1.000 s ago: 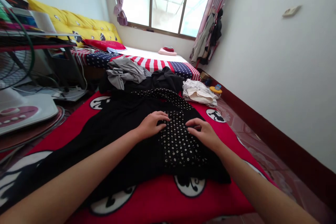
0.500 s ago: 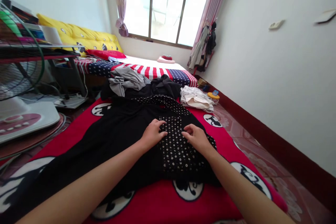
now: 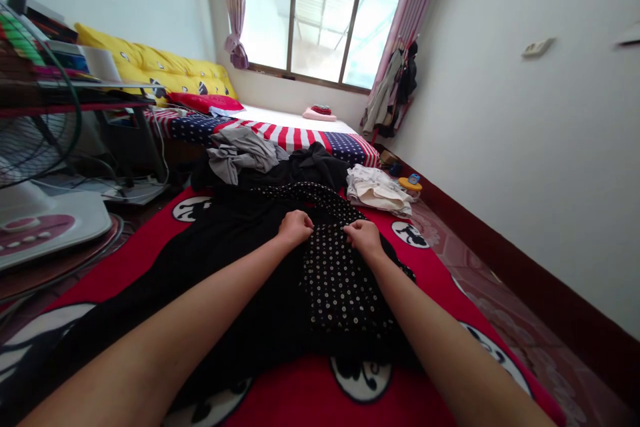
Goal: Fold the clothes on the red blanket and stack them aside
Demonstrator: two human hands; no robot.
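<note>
A black garment (image 3: 240, 247) lies spread over a red blanket (image 3: 280, 393) with round black-and-white motifs. On its right part is a black panel with small white dots (image 3: 336, 273), and a dotted band (image 3: 305, 191) curves behind it. My left hand (image 3: 297, 227) is closed in a pinch at the panel's upper left corner. Opposite it, my right hand (image 3: 363, 237) pinches the upper right corner. The panel's top edge runs between my fingertips. The fabric inside each pinch is mostly hidden by the fingers.
Grey clothing (image 3: 245, 150) and dark clothing (image 3: 317, 165) lie heaped beyond the garment. A pile of white clothing (image 3: 379, 188) is at the far right, near a yellow round object (image 3: 410, 184). A fan base (image 3: 55, 217) stands left. Behind is a bed (image 3: 295, 137).
Both hands have moved away from me to the panel's upper corners. Their fingers, apart before, are now closed on the fabric. The view has shifted slightly.
</note>
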